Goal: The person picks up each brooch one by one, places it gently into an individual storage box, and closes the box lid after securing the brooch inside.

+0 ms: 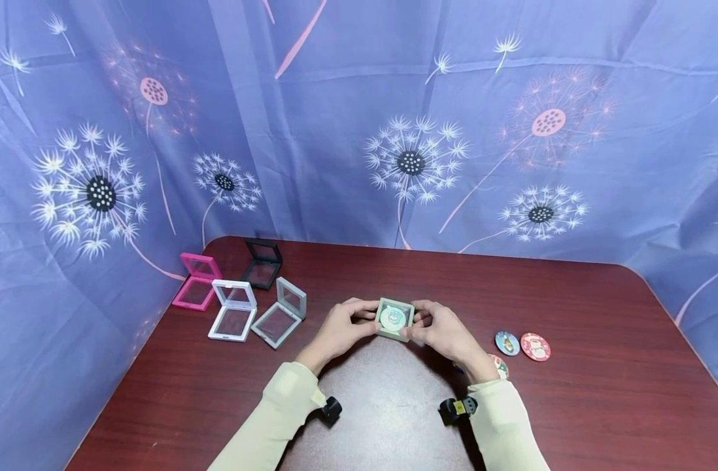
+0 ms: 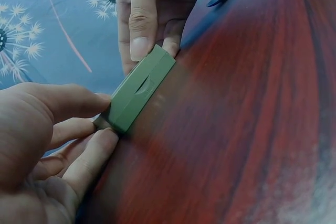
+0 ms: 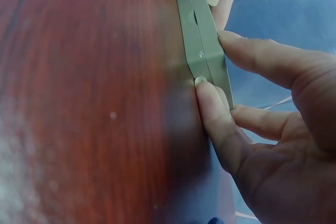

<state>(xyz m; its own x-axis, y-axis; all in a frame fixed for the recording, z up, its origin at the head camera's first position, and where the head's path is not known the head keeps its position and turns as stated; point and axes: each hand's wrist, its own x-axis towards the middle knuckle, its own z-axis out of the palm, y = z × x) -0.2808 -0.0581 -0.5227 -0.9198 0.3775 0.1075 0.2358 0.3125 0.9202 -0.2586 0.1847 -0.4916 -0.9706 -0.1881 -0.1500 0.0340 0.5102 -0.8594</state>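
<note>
A square green display case [image 1: 386, 336] is closed, low over the table, with a round pale green badge [image 1: 392, 318] showing through its clear window. My left hand [image 1: 348, 325] pinches its left side between thumb and fingers. On the opposite side, my right hand [image 1: 443, 330] pinches the case the same way. Seen from the edge in the left wrist view, the green case [image 2: 137, 94] has a seam and a small curved notch along its front. The right wrist view shows thumb and fingers at a corner of the case [image 3: 199, 40].
Open display cases stand at the left: pink [image 1: 195, 293], white [image 1: 232, 323], black [image 1: 261, 273] and grey [image 1: 276, 324]. Right of my right hand lie a blue badge [image 1: 507, 343] and a red badge [image 1: 535, 347]. Another badge [image 1: 500, 367] is partly hidden by the right wrist. A patterned curtain [image 1: 335, 163] hangs behind the table.
</note>
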